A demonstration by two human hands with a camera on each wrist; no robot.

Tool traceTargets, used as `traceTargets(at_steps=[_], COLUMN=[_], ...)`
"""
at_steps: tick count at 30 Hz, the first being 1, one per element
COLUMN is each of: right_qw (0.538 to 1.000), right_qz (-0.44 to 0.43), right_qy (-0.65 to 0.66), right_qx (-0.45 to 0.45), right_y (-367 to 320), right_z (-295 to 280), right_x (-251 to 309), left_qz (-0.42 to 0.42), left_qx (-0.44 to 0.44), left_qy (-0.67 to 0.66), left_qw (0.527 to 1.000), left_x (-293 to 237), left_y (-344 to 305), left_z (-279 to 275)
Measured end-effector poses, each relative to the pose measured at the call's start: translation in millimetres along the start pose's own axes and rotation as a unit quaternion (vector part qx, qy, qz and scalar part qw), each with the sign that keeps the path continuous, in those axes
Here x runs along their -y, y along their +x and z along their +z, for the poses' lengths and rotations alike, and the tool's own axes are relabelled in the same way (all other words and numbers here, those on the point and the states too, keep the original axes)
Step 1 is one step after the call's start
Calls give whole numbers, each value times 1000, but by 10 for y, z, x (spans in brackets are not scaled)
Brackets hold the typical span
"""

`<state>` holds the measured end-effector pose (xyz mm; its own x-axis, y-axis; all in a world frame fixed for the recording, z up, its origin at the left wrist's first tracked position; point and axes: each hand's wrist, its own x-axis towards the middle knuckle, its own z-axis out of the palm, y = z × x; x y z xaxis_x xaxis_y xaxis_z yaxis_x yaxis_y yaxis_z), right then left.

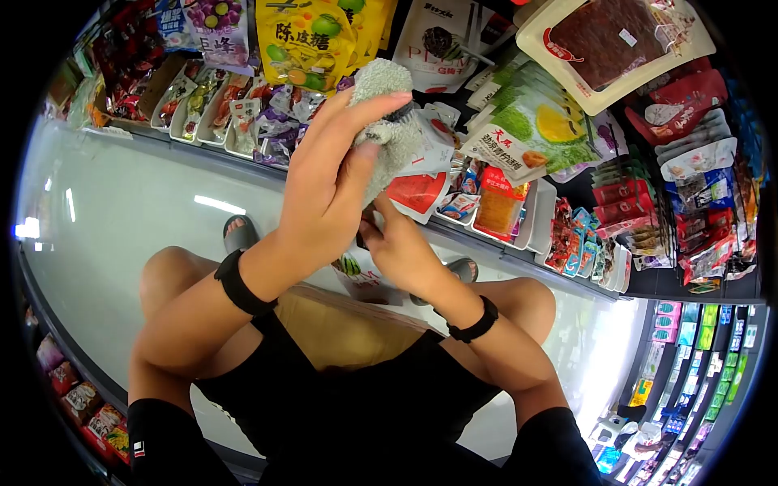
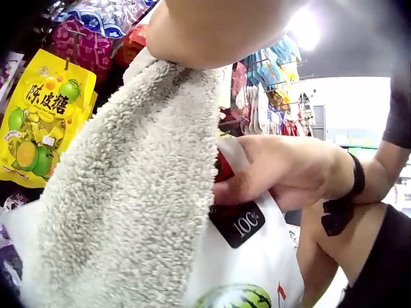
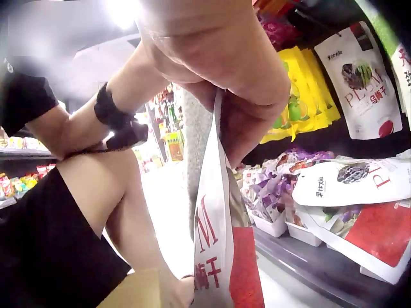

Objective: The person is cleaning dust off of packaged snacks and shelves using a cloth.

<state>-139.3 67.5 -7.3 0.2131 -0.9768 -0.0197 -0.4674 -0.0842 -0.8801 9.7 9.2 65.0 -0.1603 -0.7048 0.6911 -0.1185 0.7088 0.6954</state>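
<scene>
Between the fingers and thumb of my left hand [image 1: 324, 178] is a fluffy grey cloth [image 1: 382, 81], bunched at its top. My right hand [image 1: 405, 247], lower and to the right, pinches the top of a white dried plum bag [image 1: 366, 282]. That bag hangs down between my knees. In the left wrist view the cloth [image 2: 128, 192] drapes over part of the bag [image 2: 257, 263], whose front carries a black 100% label and a green fruit picture. The right wrist view shows the bag [image 3: 210, 224] nearly edge-on, with red lettering and a red lower panel.
Ahead is a shelf with a yellow candy bag [image 1: 304, 40], a hanging white plum bag [image 1: 438, 44] and green snack bags [image 1: 527, 125]. White trays [image 1: 539, 215] of small packets line its edge. A cardboard box [image 1: 348, 328] lies between my legs; another stocked shelf [image 1: 81, 397] stands behind left.
</scene>
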Motion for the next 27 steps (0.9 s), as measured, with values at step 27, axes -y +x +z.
traceTargets(at_steps=[27], right_qw=[947], right_qz=[-171], right_qy=[-229], right_qx=[143], right_y=[-134], right_z=[-311], right_x=[99], left_qz=[-23], left_qx=[104], left_qy=[3], left_qw=[994], left_x=[51], left_y=[150], left_z=[-67])
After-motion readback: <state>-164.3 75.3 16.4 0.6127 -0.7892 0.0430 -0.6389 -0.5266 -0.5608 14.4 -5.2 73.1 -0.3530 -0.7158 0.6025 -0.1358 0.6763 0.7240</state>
